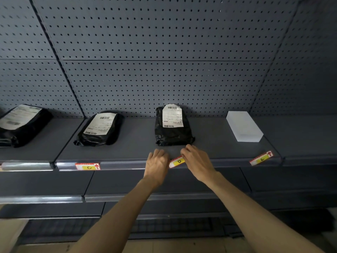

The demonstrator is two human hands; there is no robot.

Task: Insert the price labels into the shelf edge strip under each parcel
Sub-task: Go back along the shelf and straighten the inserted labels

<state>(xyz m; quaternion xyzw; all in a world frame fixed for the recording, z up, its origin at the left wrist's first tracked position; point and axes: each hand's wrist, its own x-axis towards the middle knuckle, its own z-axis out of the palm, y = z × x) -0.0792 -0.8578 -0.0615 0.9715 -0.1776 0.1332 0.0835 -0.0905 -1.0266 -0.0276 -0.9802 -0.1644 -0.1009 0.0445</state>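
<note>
Label D (177,161) sat tilted at shelf edge strip (124,164), below middle parcel (173,125). Left hand (157,166) and right hand (197,161) pinched its ends. Advisable: level label, seat lower edge first, press top in.

The pegboard back panel (164,52) is dark grey-blue with a regular grid of black holes. The parcels (173,128) are glossy black with white barcode labels. The price labels (177,161) are red and white with a yellow patch lettered black. The box (243,127) is translucent white.
</note>
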